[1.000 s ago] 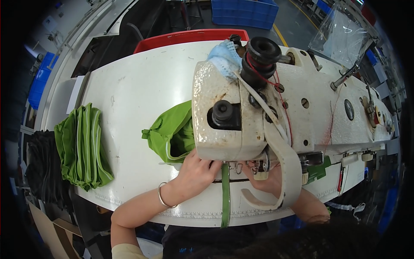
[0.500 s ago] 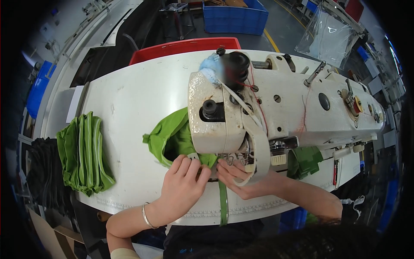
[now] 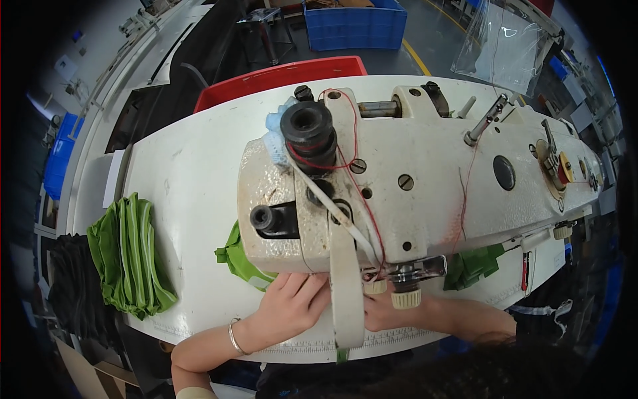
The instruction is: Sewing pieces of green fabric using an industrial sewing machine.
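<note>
A white sewing machine (image 3: 438, 193) leans large across the view and hides its needle area. Beneath its head lies a bright green fabric piece (image 3: 242, 263), whose left part shows. My left hand (image 3: 292, 307) is closed at the near edge of this fabric, knuckles bent and fingertips hidden under the machine head. Beyond the pale curved guard (image 3: 347, 292), my right hand (image 3: 380, 312) sits low under the machine, its fingers out of sight. A bit of narrow green strip (image 3: 342, 355) hangs at the table's front edge, below the guard.
Folded green pieces with pale edging (image 3: 133, 256) stand left on the white table (image 3: 193, 153), beside black fabric (image 3: 73, 279). Dark green fabric (image 3: 472, 267) lies under the machine arm. A red bin (image 3: 279, 80) and blue crate (image 3: 355, 28) are behind.
The view has come closer to the machine, whose head now covers more of the fabric. My fingers, visible at the fabric before, are largely hidden. The hanging strip is mostly covered by the guard.
</note>
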`<action>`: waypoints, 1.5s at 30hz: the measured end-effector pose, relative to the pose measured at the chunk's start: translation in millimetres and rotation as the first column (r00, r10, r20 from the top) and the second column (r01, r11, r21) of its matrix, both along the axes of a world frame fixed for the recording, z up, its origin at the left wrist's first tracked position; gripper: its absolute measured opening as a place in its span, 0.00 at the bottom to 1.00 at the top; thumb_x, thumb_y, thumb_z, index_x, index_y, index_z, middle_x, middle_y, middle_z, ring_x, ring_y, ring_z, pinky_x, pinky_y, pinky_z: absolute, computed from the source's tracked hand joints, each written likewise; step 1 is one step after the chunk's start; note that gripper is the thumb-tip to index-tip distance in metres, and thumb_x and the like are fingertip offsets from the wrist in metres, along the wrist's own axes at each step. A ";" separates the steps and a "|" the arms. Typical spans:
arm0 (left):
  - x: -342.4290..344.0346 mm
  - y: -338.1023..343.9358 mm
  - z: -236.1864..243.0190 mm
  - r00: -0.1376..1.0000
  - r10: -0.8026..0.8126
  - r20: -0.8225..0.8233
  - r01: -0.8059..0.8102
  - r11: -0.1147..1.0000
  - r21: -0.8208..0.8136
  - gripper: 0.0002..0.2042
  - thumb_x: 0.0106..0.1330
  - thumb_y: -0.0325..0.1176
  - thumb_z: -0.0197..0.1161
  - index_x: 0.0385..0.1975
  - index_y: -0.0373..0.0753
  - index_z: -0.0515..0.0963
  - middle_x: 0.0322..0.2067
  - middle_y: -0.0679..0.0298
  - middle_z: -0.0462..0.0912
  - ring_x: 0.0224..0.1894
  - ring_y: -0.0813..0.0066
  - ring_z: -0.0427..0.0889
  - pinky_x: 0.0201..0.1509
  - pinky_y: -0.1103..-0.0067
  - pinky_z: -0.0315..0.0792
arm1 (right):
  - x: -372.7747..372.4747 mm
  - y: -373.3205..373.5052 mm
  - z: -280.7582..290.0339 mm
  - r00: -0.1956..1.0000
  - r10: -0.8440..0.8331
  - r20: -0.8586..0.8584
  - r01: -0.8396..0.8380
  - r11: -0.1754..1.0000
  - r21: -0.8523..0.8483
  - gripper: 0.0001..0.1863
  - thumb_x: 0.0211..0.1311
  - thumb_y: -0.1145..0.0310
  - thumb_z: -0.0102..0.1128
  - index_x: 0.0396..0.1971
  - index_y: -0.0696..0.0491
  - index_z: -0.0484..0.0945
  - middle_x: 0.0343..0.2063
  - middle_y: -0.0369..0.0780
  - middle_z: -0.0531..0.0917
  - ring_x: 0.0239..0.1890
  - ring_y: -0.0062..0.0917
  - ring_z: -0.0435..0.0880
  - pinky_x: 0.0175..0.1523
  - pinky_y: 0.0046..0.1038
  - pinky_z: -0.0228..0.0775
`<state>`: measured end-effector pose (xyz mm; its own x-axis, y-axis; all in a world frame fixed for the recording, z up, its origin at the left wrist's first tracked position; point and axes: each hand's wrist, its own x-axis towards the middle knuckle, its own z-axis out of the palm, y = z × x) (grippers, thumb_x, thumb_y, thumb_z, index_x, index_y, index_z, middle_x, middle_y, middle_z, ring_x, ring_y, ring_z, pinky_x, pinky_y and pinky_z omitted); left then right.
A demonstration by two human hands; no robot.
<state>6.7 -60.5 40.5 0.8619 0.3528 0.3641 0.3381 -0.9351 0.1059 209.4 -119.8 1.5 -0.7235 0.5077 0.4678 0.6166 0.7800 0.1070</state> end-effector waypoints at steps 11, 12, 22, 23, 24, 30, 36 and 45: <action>-12.1 -4.1 -28.7 0.993 -0.105 0.045 0.108 0.991 -0.078 0.16 0.41 0.26 0.59 0.33 0.29 0.78 0.36 0.57 0.77 0.35 0.69 0.75 0.35 0.79 0.70 | -6.2 -13.0 -27.4 0.996 0.021 0.084 -0.018 0.999 -0.041 0.17 0.43 0.66 0.54 0.33 0.60 0.79 0.32 0.39 0.79 0.36 0.27 0.79 0.54 0.36 0.68; -11.3 -4.8 -27.2 0.993 -0.106 0.047 0.109 0.991 -0.080 0.16 0.41 0.26 0.59 0.33 0.29 0.78 0.36 0.57 0.77 0.35 0.69 0.75 0.35 0.79 0.70 | -9.1 -12.9 -32.1 1.000 0.016 0.016 -0.016 1.000 -0.027 0.17 0.43 0.66 0.54 0.33 0.60 0.79 0.32 0.39 0.78 0.35 0.27 0.78 0.53 0.36 0.68; -11.2 -2.1 -36.2 0.996 -0.073 0.058 0.078 0.993 -0.090 0.15 0.44 0.25 0.60 0.35 0.31 0.78 0.37 0.57 0.78 0.38 0.67 0.77 0.37 0.74 0.73 | -2.1 -8.8 -5.4 0.995 0.025 0.096 -0.015 0.994 -0.109 0.11 0.42 0.69 0.54 0.28 0.57 0.78 0.30 0.39 0.77 0.34 0.28 0.77 0.45 0.34 0.71; -11.2 -1.4 -38.7 0.996 -0.069 0.050 0.075 0.990 -0.122 0.15 0.44 0.24 0.59 0.35 0.32 0.78 0.36 0.57 0.78 0.37 0.66 0.77 0.36 0.73 0.74 | -2.9 -8.2 -8.3 0.995 0.025 0.097 -0.015 0.994 -0.109 0.11 0.42 0.69 0.54 0.28 0.57 0.78 0.30 0.39 0.77 0.34 0.28 0.77 0.45 0.34 0.71; -10.9 0.9 -41.5 0.996 -0.068 0.052 0.074 0.990 -0.121 0.15 0.44 0.24 0.59 0.35 0.32 0.78 0.36 0.57 0.78 0.37 0.66 0.77 0.36 0.73 0.74 | -4.8 -7.3 -14.2 0.998 -0.053 -0.030 0.047 0.985 -0.166 0.11 0.41 0.71 0.55 0.28 0.57 0.77 0.30 0.39 0.77 0.34 0.28 0.77 0.42 0.34 0.73; -3.0 17.9 -34.4 1.000 0.031 -0.003 -0.031 0.959 -0.281 0.15 0.41 0.23 0.59 0.34 0.35 0.78 0.27 0.57 0.76 0.30 0.61 0.79 0.30 0.71 0.73 | -5.4 7.8 -30.9 0.948 -0.127 -0.292 0.039 0.957 -0.289 0.13 0.38 0.74 0.57 0.30 0.55 0.77 0.31 0.37 0.77 0.34 0.27 0.76 0.34 0.32 0.75; -6.8 -14.8 19.0 0.927 0.122 -0.356 -0.018 0.960 0.281 0.06 0.46 0.29 0.55 0.22 0.35 0.75 0.22 0.63 0.74 0.28 0.68 0.75 0.56 0.75 0.62 | -15.4 -35.0 -2.2 0.922 -0.033 -0.385 -0.210 0.793 -0.571 0.16 0.46 0.73 0.62 0.39 0.55 0.77 0.29 0.37 0.77 0.31 0.29 0.76 0.38 0.26 0.71; -31.2 -60.7 18.8 0.848 -0.388 -0.360 0.277 0.905 -0.323 0.04 0.45 0.28 0.59 0.17 0.35 0.76 0.24 0.63 0.73 0.32 0.71 0.74 0.38 0.80 0.66 | -50.1 -110.6 9.4 0.347 -0.826 -0.444 -0.651 0.129 -0.748 0.19 0.66 0.73 0.50 0.56 0.55 0.66 0.29 0.35 0.78 0.33 0.16 0.76 0.42 0.20 0.70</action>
